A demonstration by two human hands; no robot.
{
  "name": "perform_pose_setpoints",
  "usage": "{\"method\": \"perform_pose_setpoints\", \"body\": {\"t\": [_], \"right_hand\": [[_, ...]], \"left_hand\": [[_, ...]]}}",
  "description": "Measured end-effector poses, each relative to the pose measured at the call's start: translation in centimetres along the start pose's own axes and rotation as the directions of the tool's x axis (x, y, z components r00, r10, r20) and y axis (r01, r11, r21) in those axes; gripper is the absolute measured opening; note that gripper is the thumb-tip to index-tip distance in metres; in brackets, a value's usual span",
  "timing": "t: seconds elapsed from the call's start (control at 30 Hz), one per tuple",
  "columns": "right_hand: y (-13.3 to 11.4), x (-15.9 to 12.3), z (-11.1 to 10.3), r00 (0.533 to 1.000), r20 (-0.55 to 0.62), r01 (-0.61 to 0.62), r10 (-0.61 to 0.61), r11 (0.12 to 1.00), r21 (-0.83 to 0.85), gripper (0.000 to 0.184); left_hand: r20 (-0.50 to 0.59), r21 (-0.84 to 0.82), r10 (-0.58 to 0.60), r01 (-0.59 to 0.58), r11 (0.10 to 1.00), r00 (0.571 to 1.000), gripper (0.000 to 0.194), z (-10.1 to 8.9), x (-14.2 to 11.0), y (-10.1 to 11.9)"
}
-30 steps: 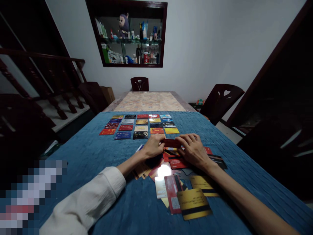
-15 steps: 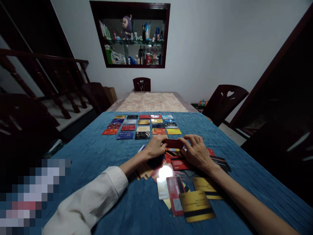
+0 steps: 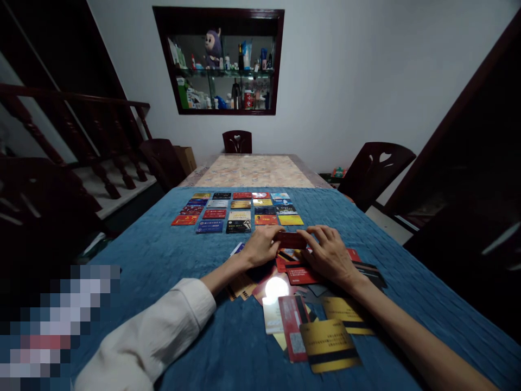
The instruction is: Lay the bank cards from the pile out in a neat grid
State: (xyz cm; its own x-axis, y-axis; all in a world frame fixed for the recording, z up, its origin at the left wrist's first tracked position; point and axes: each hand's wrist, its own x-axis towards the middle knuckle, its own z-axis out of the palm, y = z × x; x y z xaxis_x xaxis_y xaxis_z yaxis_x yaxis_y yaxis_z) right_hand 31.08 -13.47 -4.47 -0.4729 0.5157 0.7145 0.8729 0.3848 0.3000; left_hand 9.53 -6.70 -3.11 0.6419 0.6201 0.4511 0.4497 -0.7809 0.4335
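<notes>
A dark red card [image 3: 291, 240] is held up between my two hands, one short end in each. My left hand [image 3: 262, 245] pinches its left end, and my right hand [image 3: 329, 251] pinches its right end. Just below lies a loose, overlapping pile of cards, among them a red card with a black stripe [image 3: 301, 273] and a gold card [image 3: 329, 346]. A red and white card [image 3: 292, 328] lies lengthwise beside the gold one. Beyond my hands, several cards are laid out in rows, with a blue card [image 3: 210, 226] and a black card [image 3: 239, 226] in the front row.
A blue cloth [image 3: 154, 271] covers the near part of the table, and a patterned top [image 3: 260, 170] shows at the far end. Dark wooden chairs stand around it, one at the right [image 3: 378, 168]. A wall cabinet [image 3: 220, 111] holds bottles and a plush toy.
The view has shifted slightly. Both hands still hold the dark red card in nearly the same place, and the laid-out cards and the pile look the same.
</notes>
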Motion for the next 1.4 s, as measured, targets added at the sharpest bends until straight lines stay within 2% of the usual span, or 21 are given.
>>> {"method": "perform_pose_setpoints", "body": {"t": [0.2,0.6,1.03,1.4], "right_hand": [[0.1,0.1,0.0,1.000,0.003,-0.009,0.009,1.000,0.012,0.036],[0.2,0.6,-0.2,0.999,0.036,0.005,-0.005,1.000,-0.015,0.034],[-0.2,1.8,0.1,0.998,0.062,0.028,-0.031,0.998,0.050,0.037],[-1.0,4.7,1.4,0.995,0.082,0.049,-0.063,0.985,0.168,0.041]], "left_hand": [[0.025,0.082,0.012,-0.014,0.997,1.000,0.045,-0.2,-0.4,0.3],[0.065,0.276,0.073,-0.088,0.957,0.995,0.043,-1.0,-0.6,1.0],[0.023,0.396,0.139,-0.137,0.908,0.990,0.045,-1.8,-1.4,0.4],[0.076,0.542,0.131,-0.152,0.826,0.988,0.044,-4.8,-2.1,-1.3]]}}
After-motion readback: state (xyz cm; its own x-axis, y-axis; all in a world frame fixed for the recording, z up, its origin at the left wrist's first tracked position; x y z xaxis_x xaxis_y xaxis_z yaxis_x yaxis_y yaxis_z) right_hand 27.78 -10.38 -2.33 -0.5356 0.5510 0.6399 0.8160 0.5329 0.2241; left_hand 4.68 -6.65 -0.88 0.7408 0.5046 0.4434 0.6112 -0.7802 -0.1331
